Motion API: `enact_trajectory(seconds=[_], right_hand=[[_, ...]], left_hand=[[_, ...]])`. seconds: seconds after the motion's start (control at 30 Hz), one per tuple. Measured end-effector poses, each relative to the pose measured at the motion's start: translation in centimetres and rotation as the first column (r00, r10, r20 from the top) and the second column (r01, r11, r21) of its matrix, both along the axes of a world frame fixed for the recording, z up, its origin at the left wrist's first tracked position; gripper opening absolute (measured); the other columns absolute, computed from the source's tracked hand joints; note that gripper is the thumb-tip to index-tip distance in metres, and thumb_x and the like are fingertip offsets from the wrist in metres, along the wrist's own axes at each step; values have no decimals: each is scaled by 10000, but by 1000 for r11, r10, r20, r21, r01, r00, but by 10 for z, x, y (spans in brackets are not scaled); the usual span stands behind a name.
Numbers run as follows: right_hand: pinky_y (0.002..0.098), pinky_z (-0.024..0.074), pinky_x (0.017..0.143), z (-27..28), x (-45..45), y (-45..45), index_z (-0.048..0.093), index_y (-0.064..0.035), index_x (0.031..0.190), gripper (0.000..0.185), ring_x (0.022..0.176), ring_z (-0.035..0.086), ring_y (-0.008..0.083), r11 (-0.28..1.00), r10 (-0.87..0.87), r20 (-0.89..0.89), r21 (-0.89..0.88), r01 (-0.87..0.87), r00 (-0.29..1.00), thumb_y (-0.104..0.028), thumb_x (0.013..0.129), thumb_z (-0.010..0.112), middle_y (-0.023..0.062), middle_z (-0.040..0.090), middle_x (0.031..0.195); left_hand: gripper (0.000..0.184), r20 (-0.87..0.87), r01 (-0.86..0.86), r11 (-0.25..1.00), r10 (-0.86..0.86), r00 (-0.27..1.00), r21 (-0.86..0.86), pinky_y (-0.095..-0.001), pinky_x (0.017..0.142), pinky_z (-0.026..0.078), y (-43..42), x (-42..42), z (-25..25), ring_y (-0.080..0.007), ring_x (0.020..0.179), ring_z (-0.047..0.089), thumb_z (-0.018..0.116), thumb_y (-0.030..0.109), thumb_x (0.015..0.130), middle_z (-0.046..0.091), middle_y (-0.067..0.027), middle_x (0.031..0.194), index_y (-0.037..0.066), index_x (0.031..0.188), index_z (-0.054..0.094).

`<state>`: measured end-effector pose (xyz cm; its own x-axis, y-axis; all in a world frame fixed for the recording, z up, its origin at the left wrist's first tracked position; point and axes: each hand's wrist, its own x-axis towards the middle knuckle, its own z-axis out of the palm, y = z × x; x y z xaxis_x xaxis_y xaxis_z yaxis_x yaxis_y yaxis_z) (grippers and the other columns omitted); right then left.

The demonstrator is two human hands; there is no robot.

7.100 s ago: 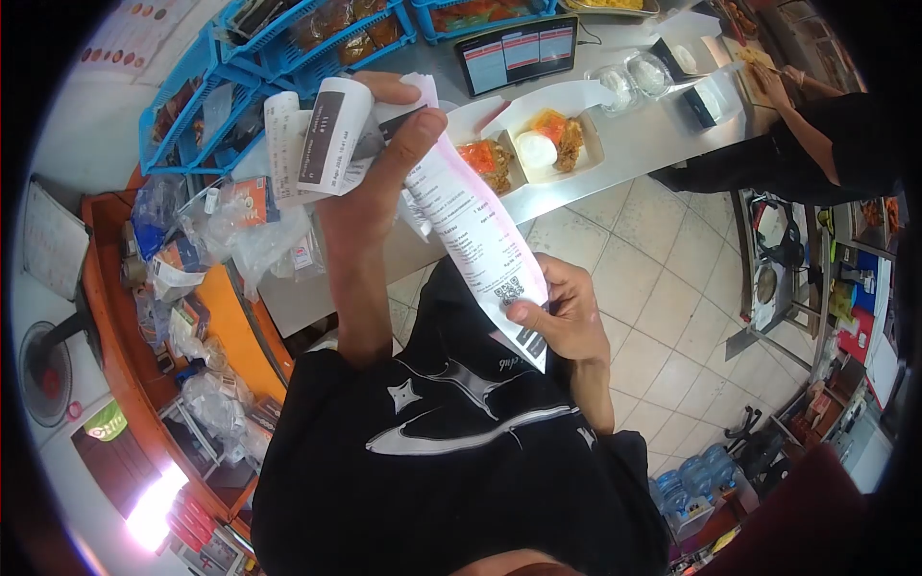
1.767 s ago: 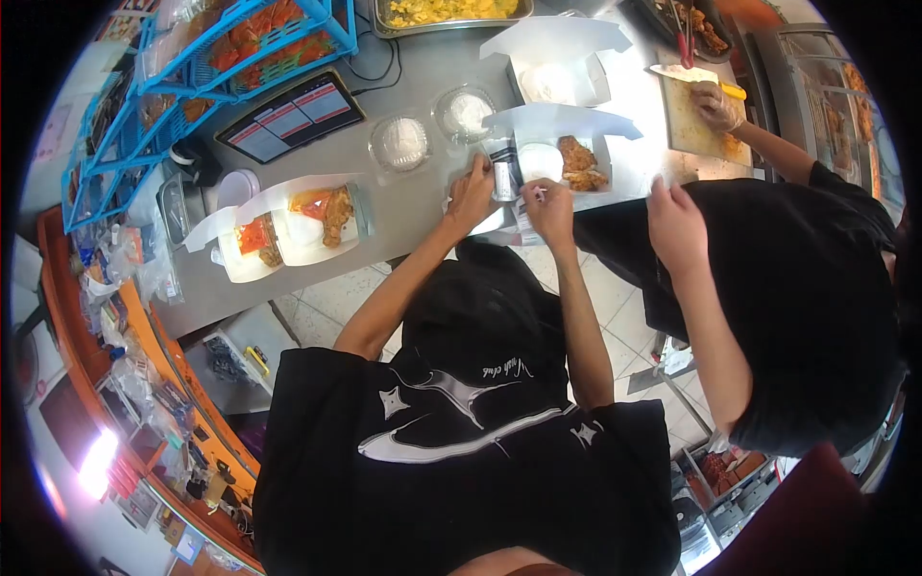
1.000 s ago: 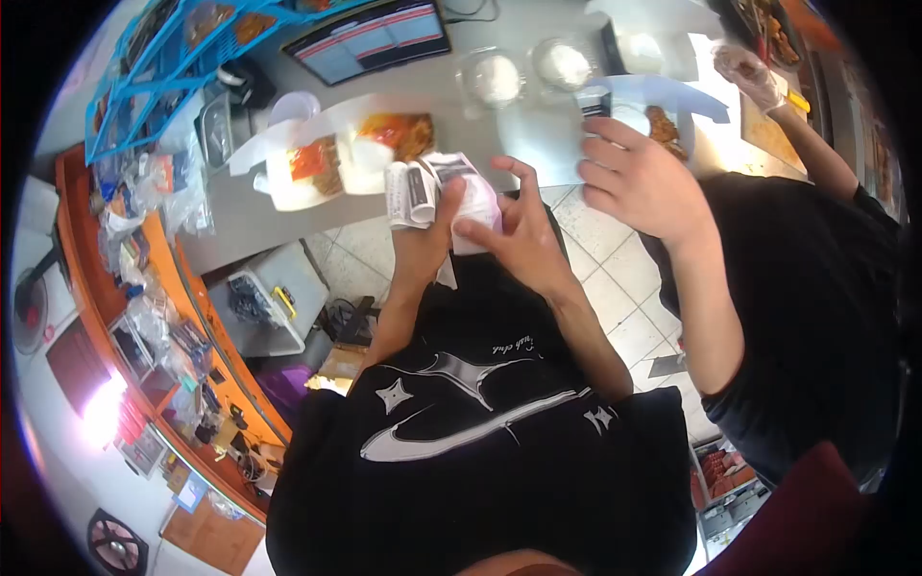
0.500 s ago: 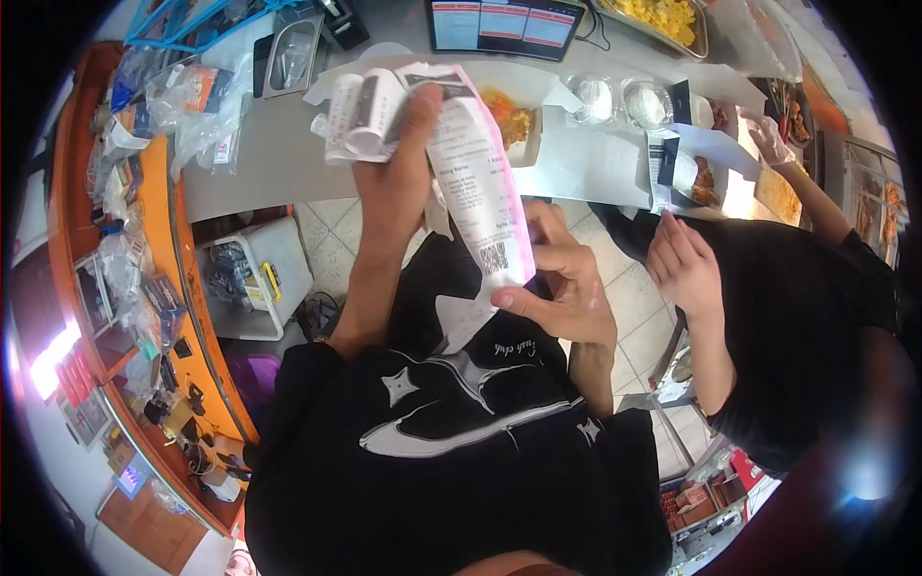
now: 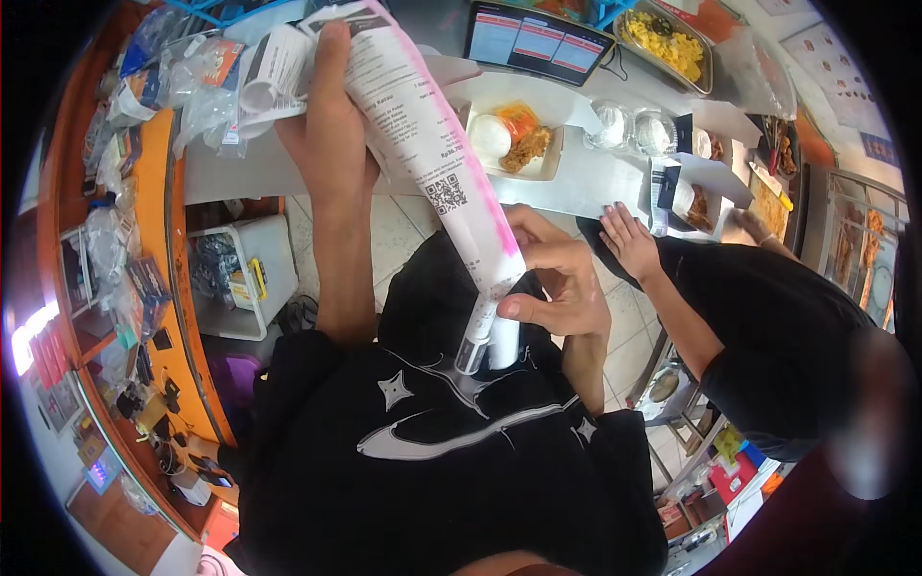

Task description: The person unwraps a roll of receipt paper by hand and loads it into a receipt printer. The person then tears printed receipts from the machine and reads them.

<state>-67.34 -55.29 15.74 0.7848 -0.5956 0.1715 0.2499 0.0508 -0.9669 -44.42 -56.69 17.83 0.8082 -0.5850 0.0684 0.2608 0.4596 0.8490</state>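
Observation:
My left hand (image 5: 331, 144) is closed around the top of a long printed receipt (image 5: 423, 115) with a pink edge, its thumb pressed on the paper. Curled receipt paper (image 5: 274, 72) sticks out to the left of that thumb. Farther down, my right hand (image 5: 562, 278) pinches the receipt's lower part between thumb and fingers, just below a QR code. The bottom end curls into rolls in front of my black shirt (image 5: 451, 470). Beyond the receipt, an open paper food box (image 5: 533, 173) holds rice and fried chicken on the steel counter (image 5: 567, 197).
A co-worker in black (image 5: 768, 298) stands at the right, one hand (image 5: 629, 245) by the counter's edge. Clear plastic cups (image 5: 655, 132), a tablet (image 5: 538, 43) and a tray of yellow food (image 5: 709, 72) are on the counter. A white bin (image 5: 274, 274) stands below left.
My left hand has moved up and left, stretching the receipt into a longer diagonal. My right hand keeps its pinch. The co-worker's near hand has shifted left and down.

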Motion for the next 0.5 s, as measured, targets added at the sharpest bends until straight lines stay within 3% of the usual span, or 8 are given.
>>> enact_trajectory(seconds=[0.07,0.17,0.2,0.3,0.37,0.43,0.5], right_hand=[[333,437,765,2,4,-2,701,-1,830,199,863,587,220,997,-6,-26,-75,4,1000,-92,691,811,119,630,943],[345,442,750,12,17,0,706,-20,826,209,830,570,240,895,-340,-369,-410,176,865,-120,679,815,102,625,919],[347,446,735,8,17,1,709,-33,799,199,826,555,251,820,-452,-403,-539,192,796,-139,668,815,92,619,936],[344,443,741,26,21,-3,701,-20,766,196,827,548,239,877,-256,-401,-479,37,879,-142,668,819,92,606,945],[348,436,794,19,18,-10,647,29,689,252,901,562,246,939,-109,-85,-334,75,990,-135,654,837,138,602,1003],[342,431,806,10,13,-15,621,48,651,269,903,569,248,992,-32,206,-117,57,978,-127,685,823,176,604,999],[331,435,744,12,12,-19,608,59,648,271,814,579,237,997,-7,279,-70,28,960,-130,723,788,188,617,898]], left_hand=[[199,38,-47,998,49,998,-53,-233,697,513,0,2,9,-113,774,642,657,113,884,654,-48,917,20,1054,612],[191,69,-97,988,106,992,-122,-230,688,513,12,8,28,-113,773,641,661,109,877,655,-63,917,6,1031,614],[174,107,-130,988,138,985,-78,-228,681,509,18,-1,40,-114,771,640,658,115,878,658,-73,915,6,1008,621],[161,294,-241,954,286,912,-181,-232,661,509,18,0,48,-118,771,641,648,126,887,658,-78,911,11,998,628],[168,111,-238,966,249,962,-101,-244,643,511,16,6,47,-108,751,628,633,146,905,641,-52,894,14,1007,616],[165,-12,-183,981,182,983,-62,-233,602,491,8,16,35,-78,707,600,641,130,902,611,-18,844,21,1016,592],[187,-67,-150,989,149,987,-13,-235,570,489,2,12,28,-84,694,599,614,183,924,615,-19,884,40,1042,584]])
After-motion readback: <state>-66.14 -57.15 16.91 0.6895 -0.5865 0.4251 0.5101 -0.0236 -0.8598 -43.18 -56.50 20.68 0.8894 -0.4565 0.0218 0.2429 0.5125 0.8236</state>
